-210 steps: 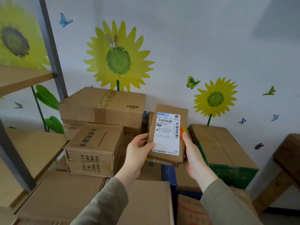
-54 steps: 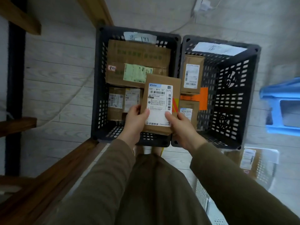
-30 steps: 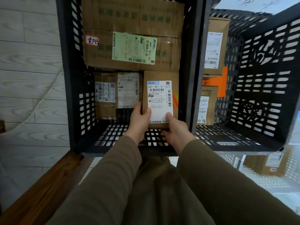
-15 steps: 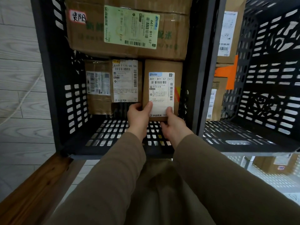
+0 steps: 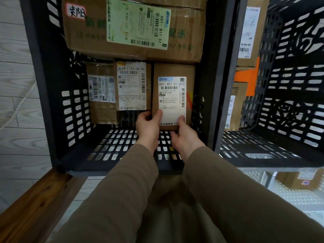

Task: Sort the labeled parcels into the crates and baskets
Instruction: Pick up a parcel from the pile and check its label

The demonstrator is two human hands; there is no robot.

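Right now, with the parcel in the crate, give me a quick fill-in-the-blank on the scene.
The left hand and right hand hold the small parcel inside the ____ black crate.
The big box in that crate carries a ____ label.
The small parcel is marked 661-B11 ____.
Missing: left; green; 57.

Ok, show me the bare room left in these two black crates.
Left crate: bare floor strip between the small parcels and the near wall, left of the left hand holding the labeled parcel. Far half is crowded by the large box. Right crate: floor bare right of its stacked parcels.
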